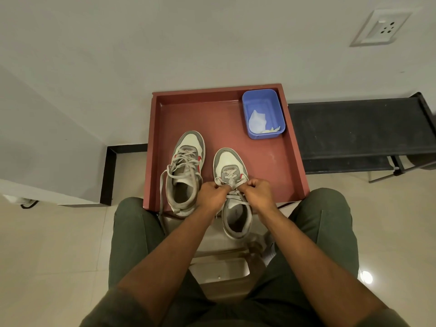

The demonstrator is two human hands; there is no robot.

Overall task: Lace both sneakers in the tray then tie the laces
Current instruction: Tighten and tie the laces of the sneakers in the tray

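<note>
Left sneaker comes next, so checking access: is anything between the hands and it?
Nothing visible. Both hands, left hand and right hand, pinch the lace on the right sneaker; the left sneaker sits right beside it in the tray, gap bare.

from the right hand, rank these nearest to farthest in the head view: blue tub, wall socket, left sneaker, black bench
1. Left sneaker, just left of the right hand, inside the red tray.
2. Blue tub, in the tray's far right corner.
3. Black bench, right of the tray, beyond its edge.
4. Wall socket, high on the wall, top right.
</note>
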